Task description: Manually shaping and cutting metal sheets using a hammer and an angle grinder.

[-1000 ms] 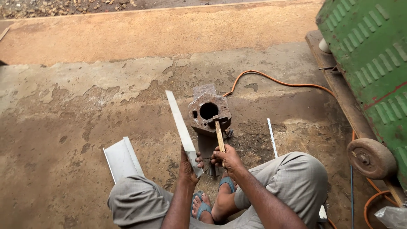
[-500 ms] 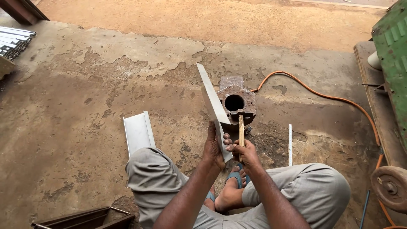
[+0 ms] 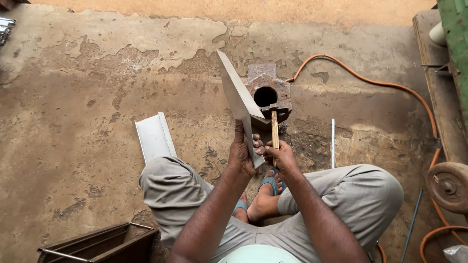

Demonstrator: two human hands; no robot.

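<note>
I sit cross-legged on a stained concrete floor. My left hand (image 3: 242,152) grips the near end of a long flat grey metal strip (image 3: 236,97), raised and tilted on edge, its far end pointing away to the upper left. My right hand (image 3: 281,157) holds the wooden handle of a small hammer (image 3: 274,126), whose head rests on the near edge of a rusty iron block (image 3: 269,91) with a round hole in it. The strip's middle passes just left of the block.
A bent piece of sheet metal (image 3: 155,136) lies by my left knee. An orange hose (image 3: 370,83) curves from the block to the right. A thin white rod (image 3: 332,142), a rusty wheel (image 3: 448,186), a green machine (image 3: 456,34) and a dark metal frame (image 3: 97,243) surround me.
The view has swung and tipped downward, so the block and strip now sit nearer the centre. Both hands keep their hold on strip and hammer; the strip looks slightly more upright.
</note>
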